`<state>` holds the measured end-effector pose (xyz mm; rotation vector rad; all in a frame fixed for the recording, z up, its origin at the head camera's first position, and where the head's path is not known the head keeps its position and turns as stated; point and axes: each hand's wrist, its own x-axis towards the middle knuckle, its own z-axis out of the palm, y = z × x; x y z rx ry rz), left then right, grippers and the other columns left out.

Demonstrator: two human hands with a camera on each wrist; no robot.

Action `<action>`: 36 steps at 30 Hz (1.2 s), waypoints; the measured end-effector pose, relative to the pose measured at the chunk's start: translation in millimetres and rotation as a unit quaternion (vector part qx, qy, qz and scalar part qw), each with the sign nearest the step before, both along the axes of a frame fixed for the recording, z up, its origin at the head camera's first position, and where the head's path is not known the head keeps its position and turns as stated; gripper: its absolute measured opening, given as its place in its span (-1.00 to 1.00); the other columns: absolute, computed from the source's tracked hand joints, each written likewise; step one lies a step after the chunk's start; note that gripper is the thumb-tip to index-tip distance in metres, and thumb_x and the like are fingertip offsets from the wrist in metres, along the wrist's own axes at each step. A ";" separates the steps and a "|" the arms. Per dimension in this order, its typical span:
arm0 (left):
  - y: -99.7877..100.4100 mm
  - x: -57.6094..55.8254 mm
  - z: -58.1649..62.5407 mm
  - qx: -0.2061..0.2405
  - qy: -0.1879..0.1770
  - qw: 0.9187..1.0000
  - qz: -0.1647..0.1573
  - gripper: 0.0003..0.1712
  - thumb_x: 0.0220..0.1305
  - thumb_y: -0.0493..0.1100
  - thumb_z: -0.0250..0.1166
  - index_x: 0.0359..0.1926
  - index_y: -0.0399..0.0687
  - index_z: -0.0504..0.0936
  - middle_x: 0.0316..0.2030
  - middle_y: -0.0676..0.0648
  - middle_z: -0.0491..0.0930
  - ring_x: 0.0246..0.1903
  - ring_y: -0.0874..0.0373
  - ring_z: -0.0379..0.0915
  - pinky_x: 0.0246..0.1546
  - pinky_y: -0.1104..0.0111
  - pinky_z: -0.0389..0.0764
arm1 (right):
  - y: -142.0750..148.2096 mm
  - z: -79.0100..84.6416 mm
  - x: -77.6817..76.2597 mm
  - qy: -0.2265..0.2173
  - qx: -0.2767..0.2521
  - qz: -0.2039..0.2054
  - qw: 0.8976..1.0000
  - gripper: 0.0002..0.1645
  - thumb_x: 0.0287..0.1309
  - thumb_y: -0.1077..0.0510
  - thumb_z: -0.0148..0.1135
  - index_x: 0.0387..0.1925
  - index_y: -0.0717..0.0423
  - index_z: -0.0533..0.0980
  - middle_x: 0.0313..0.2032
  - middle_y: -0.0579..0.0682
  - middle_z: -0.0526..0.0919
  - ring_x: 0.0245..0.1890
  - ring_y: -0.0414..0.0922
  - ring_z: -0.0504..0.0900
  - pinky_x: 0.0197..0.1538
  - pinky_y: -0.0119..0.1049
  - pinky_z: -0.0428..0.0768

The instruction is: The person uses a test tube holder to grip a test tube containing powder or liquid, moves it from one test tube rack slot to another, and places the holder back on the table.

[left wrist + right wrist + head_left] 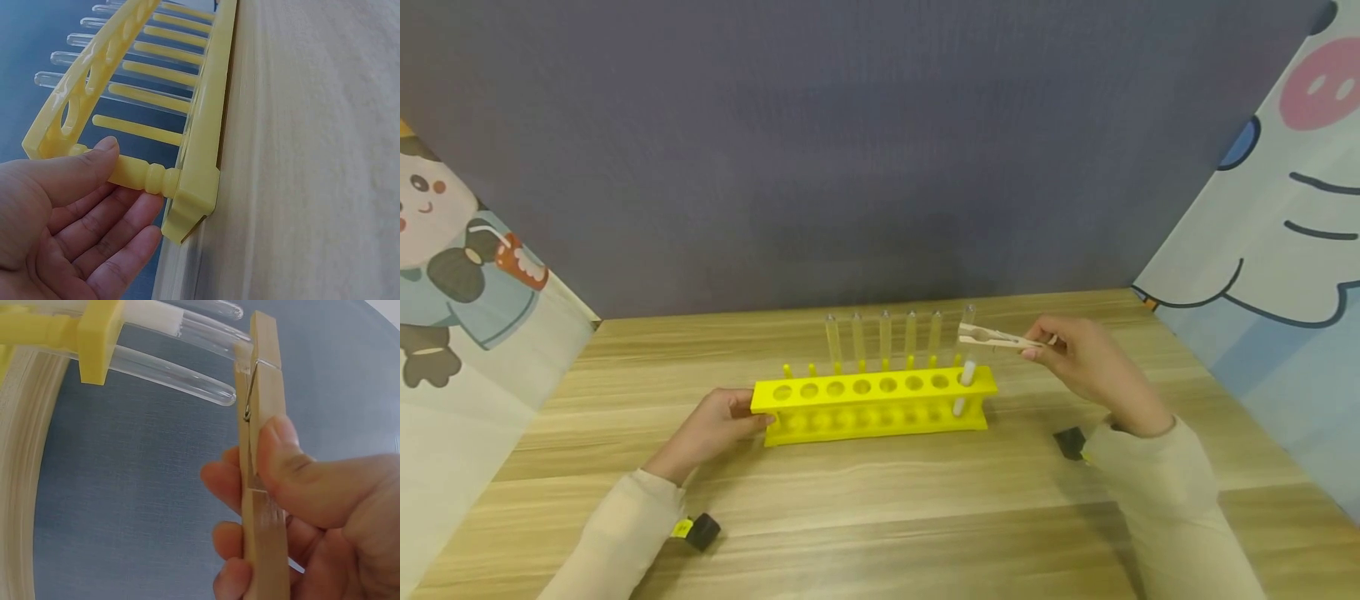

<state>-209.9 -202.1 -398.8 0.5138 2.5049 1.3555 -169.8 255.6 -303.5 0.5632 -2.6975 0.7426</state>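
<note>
My left hand (713,427) pinches the left end post of a yellow test tube rack (872,392) between thumb and fingers. In the left wrist view the thumb lies on the yellow post (132,172). My right hand (1086,362) grips a wooden test tube clamp (1000,337) by its handle. The clamp's jaws stand at the upper part of a test tube with white contents (967,373), which sits in the rack's rightmost hole. In the right wrist view, the white filling (153,317) ends below a clear stretch of glass that reaches the clamp.
Several clear test tubes (885,337) stand upside down on the rack's rear pegs. The two leftmost pegs (787,370) are bare. The rack stands on a wood-grain table (865,517), with a grey wall panel (865,167) behind it. Black wrist devices (703,532) hang by both sleeves.
</note>
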 end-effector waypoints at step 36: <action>-1.2 1.5 -1.1 0.008 -0.011 1.000 0.001 -0.61 0.21 -0.15 0.31 0.03 -0.24 0.59 -0.02 -0.18 0.62 -0.05 0.05 0.54 -0.17 0.44 0.57 | -3.4 -16.2 -10.9 -0.060 0.009 0.051 0.997 -0.86 0.06 0.28 0.31 -0.49 0.05 0.50 -0.52 -0.14 0.53 -0.60 -0.27 0.29 -0.53 -0.39 0.32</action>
